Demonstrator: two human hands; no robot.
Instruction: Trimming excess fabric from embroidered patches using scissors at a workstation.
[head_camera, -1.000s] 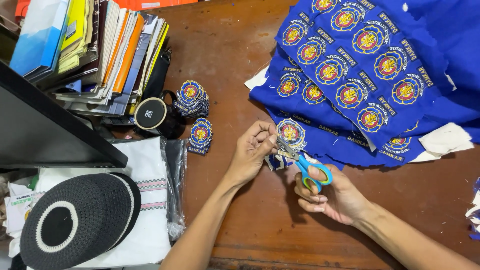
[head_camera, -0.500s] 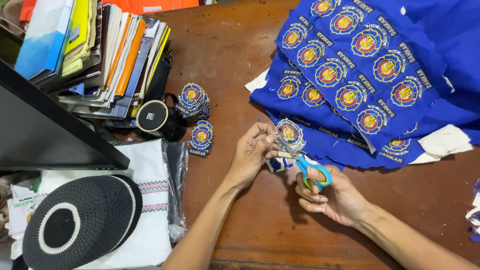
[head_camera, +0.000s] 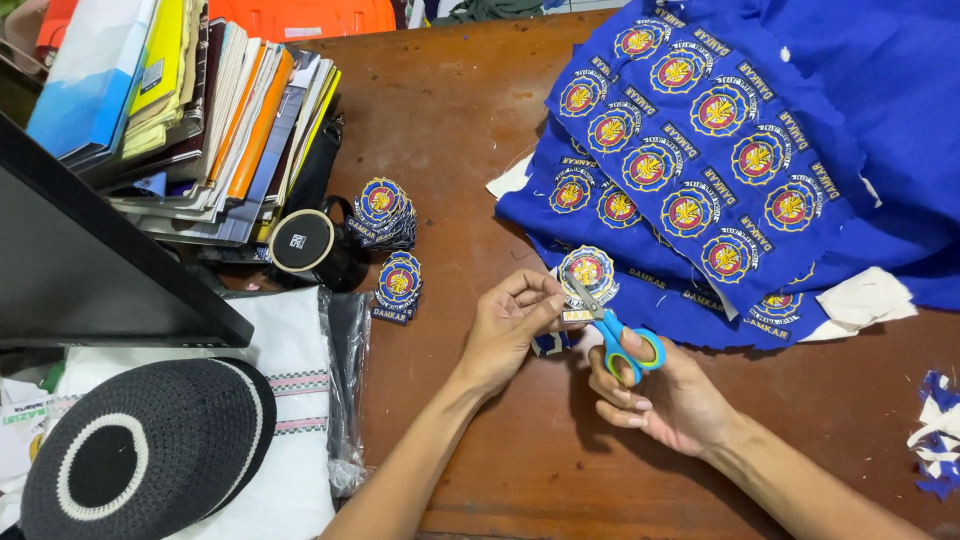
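Observation:
My left hand (head_camera: 508, 330) pinches a round embroidered patch (head_camera: 588, 271) by its lower edge, just above the brown wooden table (head_camera: 470, 130). My right hand (head_camera: 660, 395) grips small scissors with blue and yellow handles (head_camera: 612, 330); their blades meet the patch's edge. Behind the patch lies blue cloth (head_camera: 720, 150) covered with several rows of the same round patches. Two small stacks of cut patches (head_camera: 385, 212) (head_camera: 397, 283) sit to the left of my hands.
A leaning row of books and folders (head_camera: 190, 110) fills the far left. A black roll (head_camera: 302, 243) lies beside it. A black and white knitted cap (head_camera: 140, 445) rests on folded white cloth in plastic (head_camera: 300, 400). Cloth scraps (head_camera: 935, 450) lie at the right edge.
The patch has turned slightly between my fingers and the scissors have shifted along its edge. Both hands stay in nearly the same place.

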